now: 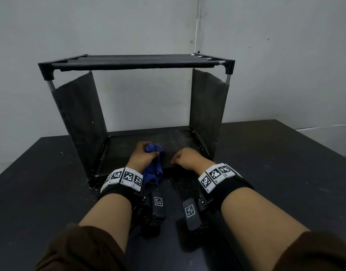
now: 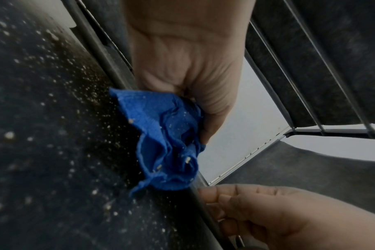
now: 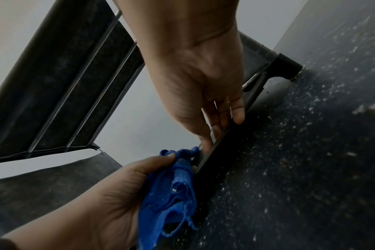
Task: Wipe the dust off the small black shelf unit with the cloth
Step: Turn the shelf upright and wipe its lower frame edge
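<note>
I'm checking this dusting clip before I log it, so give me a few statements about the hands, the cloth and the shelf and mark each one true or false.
1. The left hand grips a crumpled blue cloth. True.
2. The cloth lies on the top tier of the shelf unit. False: it is down at the front edge of the bottom tier, in the left hand.
3. The right hand rests at the front edge of the bottom tier, its fingers on the front rail. True.
4. The right hand holds a second cloth. False: it holds no cloth.
5. Pale specks lie scattered on the dark table in front of the shelf. True.
</note>
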